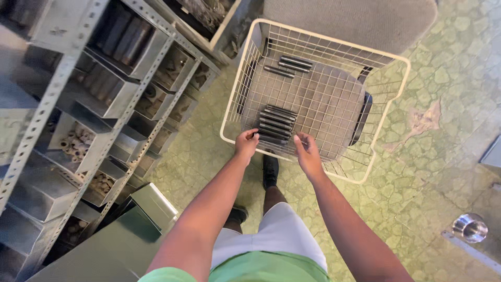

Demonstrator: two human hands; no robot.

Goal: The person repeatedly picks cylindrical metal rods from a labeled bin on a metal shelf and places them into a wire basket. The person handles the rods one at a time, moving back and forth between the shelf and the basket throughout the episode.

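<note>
While we lean over the white wire basket (236, 86), both our hands reach down to its near rim. Our left hand (246, 143) curls its fingers (252, 133) over the near end of the row of dark metal rods (275, 124); it seems to be closing on the closest rod, though we cannot tell whether it has a full hold. Our right hand (307, 151) hovers just to the right of the same row, fingers half bent and loose, grasping nothing that we can see.

The rods lie side by side on the basket floor, directly ahead of our knuckles and between the two hands. A smaller group of rods (288, 65) lies further away from us, near the far wall of the basket. The basket rests on a grey padded seat (349, 21), whose cushion shows through the mesh.

We judge the rods to be solid steel: stiff, heavy for their bulk, and smooth enough to roll or slip if pinched at one tip. Taking each one around its middle, or with a hand near each end, looks the surest hold. They will not bend or break, but one could clatter through loose fingers.

Off to the left of our left hand stands a metal shelf rack (78, 78) with bins of small parts. Below us lies the green patterned floor (443, 104).
</note>
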